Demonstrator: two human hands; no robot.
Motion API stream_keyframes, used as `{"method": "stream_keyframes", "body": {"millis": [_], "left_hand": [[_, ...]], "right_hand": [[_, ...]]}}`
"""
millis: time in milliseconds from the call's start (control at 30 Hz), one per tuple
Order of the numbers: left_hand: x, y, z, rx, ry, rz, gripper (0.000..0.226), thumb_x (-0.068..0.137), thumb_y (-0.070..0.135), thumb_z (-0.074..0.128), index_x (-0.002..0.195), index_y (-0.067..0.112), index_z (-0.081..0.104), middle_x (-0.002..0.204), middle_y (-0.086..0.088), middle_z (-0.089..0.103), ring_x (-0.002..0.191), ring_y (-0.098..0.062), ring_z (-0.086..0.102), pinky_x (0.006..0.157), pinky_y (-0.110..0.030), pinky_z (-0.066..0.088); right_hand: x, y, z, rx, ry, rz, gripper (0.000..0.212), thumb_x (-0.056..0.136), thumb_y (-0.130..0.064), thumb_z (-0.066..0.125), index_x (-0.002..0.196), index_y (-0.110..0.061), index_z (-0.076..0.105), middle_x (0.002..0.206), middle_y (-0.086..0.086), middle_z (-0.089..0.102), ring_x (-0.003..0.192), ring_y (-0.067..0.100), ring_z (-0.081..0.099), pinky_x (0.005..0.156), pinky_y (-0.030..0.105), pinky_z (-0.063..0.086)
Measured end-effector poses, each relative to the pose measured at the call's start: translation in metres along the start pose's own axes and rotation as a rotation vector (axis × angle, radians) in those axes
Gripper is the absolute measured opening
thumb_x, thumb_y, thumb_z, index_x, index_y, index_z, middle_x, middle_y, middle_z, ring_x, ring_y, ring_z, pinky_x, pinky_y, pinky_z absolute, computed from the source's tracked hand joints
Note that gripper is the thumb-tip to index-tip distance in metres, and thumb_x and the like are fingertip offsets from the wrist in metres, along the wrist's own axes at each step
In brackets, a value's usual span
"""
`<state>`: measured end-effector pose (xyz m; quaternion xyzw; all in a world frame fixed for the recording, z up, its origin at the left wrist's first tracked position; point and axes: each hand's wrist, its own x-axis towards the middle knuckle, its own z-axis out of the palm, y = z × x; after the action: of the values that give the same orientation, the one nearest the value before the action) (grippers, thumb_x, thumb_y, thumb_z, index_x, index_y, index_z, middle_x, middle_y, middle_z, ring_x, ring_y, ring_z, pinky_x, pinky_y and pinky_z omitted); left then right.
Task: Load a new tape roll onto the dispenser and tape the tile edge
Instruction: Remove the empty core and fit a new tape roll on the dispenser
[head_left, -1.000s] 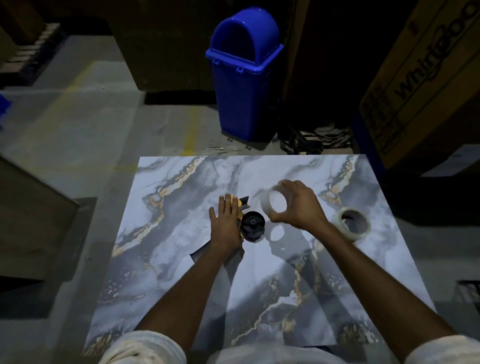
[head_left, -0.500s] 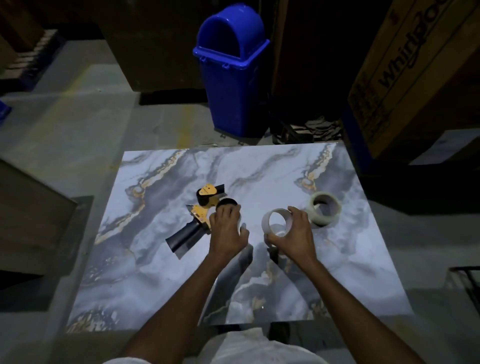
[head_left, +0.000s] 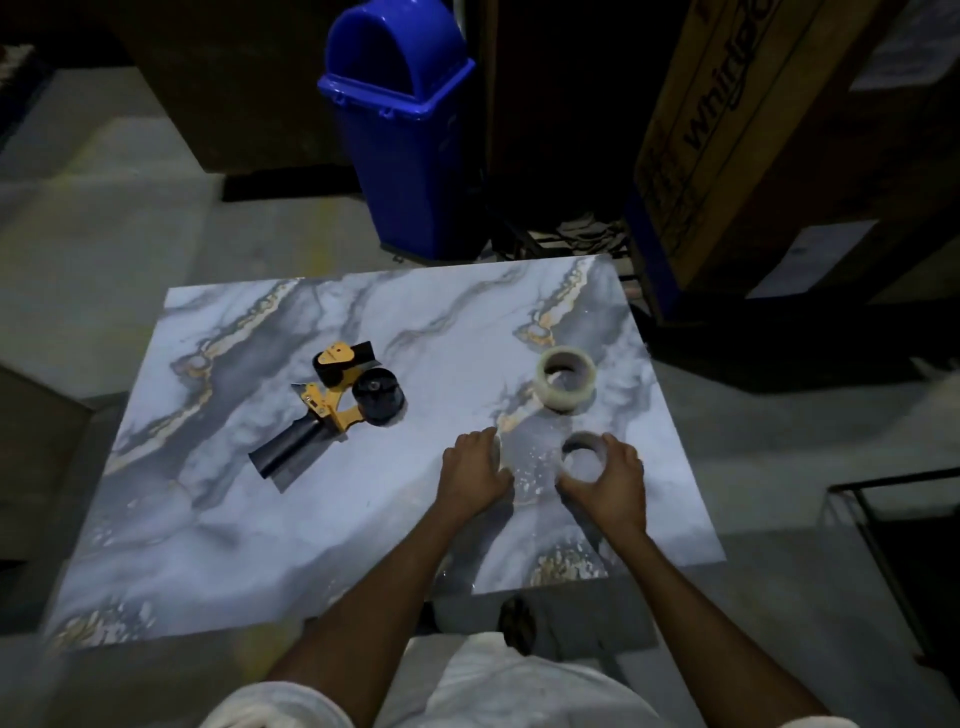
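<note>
A grey-and-gold marble tile (head_left: 218, 530) lies flat in front of me. On its left part the yellow-and-black tape dispenser (head_left: 332, 402) lies on its side, its black spool bare. A thick, pale tape roll (head_left: 565, 379) sits on the tile at the right. My right hand (head_left: 605, 486) grips a thin whitish tape ring (head_left: 584, 457) just in front of that roll, low over the tile. My left hand (head_left: 472, 473) rests palm down on the tile beside it, fingers loosely bent, holding nothing and well clear of the dispenser.
A blue swing-lid bin (head_left: 400, 119) stands on the concrete floor beyond the tile's far edge. A large cardboard appliance box (head_left: 737, 135) leans at the back right. A dark metal frame (head_left: 893, 545) sits on the floor to the right.
My left hand has come off the dispenser's spool and moved right and nearer to me. My right hand has carried the thin ring away from the spool, down toward the tile near the thick roll.
</note>
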<state>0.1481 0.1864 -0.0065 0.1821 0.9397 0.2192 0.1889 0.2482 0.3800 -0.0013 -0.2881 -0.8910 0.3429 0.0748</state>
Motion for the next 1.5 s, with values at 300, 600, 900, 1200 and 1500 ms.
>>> {"method": "stream_keyframes", "body": {"millis": [300,600,900,1200,1500], "left_hand": [[-0.013,-0.002,0.019,0.065,0.098,0.046,0.027,0.082,0.041,0.066,0.097,0.024,0.052,0.109,0.002,0.058,0.108,-0.024,0.053,0.084,-0.041,0.041],[-0.022,-0.012,0.01,0.011,0.1,0.039,0.046,0.088,0.043,0.063,0.127,0.02,0.054,0.127,-0.001,0.059,0.122,-0.027,0.051,0.096,-0.042,0.038],[-0.012,-0.073,-0.061,-0.219,0.393,-0.056,0.052,0.093,0.028,0.069,0.139,0.007,0.056,0.137,-0.013,0.06,0.129,-0.034,0.051,0.104,-0.045,0.04],[0.001,-0.152,-0.122,-0.12,0.645,-0.144,0.058,0.077,0.035,0.081,0.125,0.011,0.06,0.125,-0.011,0.06,0.119,-0.035,0.052,0.092,-0.052,0.042],[0.021,-0.182,-0.121,-0.08,0.556,-0.048,0.08,0.073,0.053,0.078,0.138,0.014,0.053,0.14,-0.009,0.052,0.129,-0.033,0.046,0.096,-0.049,0.039]], "right_hand": [[-0.013,0.009,0.007,-0.139,-0.001,-0.015,0.111,0.063,-0.065,0.076,0.152,-0.021,0.025,0.151,0.006,0.036,0.138,0.029,0.034,0.109,0.051,0.037],[-0.029,-0.022,0.028,-0.202,0.114,-0.231,0.085,0.08,-0.064,0.064,0.147,-0.02,0.036,0.15,0.008,0.039,0.14,0.029,0.034,0.113,0.048,0.028],[-0.024,-0.09,0.069,-0.02,0.093,-0.398,0.057,0.09,-0.035,0.064,0.141,-0.017,0.047,0.14,0.006,0.052,0.131,0.027,0.046,0.108,0.039,0.033],[0.019,-0.115,0.089,-0.057,0.142,-0.279,0.054,0.087,-0.033,0.067,0.134,-0.013,0.052,0.13,0.01,0.056,0.123,0.032,0.051,0.1,0.047,0.043],[0.081,-0.113,0.056,-0.339,0.202,0.113,0.051,0.073,-0.035,0.08,0.117,-0.019,0.061,0.12,0.017,0.057,0.112,0.041,0.049,0.091,0.049,0.043]]}}
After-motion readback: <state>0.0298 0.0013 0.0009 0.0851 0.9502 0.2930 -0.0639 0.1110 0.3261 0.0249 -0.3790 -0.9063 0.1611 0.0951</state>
